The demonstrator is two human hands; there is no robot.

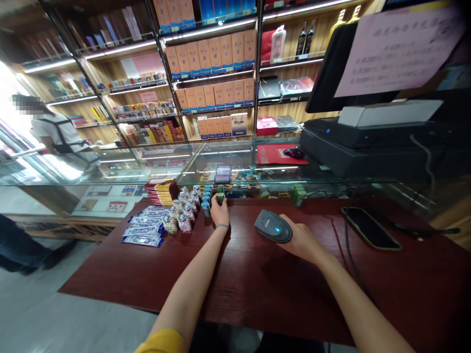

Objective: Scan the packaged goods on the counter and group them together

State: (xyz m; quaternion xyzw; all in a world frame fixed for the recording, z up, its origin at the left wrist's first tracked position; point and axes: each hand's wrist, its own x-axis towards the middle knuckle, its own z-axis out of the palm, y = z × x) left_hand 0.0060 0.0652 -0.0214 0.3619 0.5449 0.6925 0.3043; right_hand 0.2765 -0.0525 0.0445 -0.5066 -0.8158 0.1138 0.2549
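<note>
My right hand (pixel 300 240) is wrapped round a dark grey barcode scanner (pixel 272 226) with a blue light on top, held above the table. My left hand (pixel 220 212) reaches to the table's far side, its fingers closed on a small green box (pixel 221 194). Just left of it stands a row of small blue boxes (pixel 206 202). Beyond those are rows of small clear jars (pixel 184 223) with silvery lids. Several blue-and-white packets (pixel 145 226) lie at the left, and a stack of red-and-yellow packs (pixel 162 191) is behind them.
A dark red wooden table (pixel 235 274) spans the front. Behind it runs a glass counter (pixel 213 154). At right are a phone (pixel 371 228), a cable, another green box (pixel 299 195) and a monitor (pixel 327 68). A mouse (pixel 294 153) rests on a red mat. A person (pixel 62 132) stands far left.
</note>
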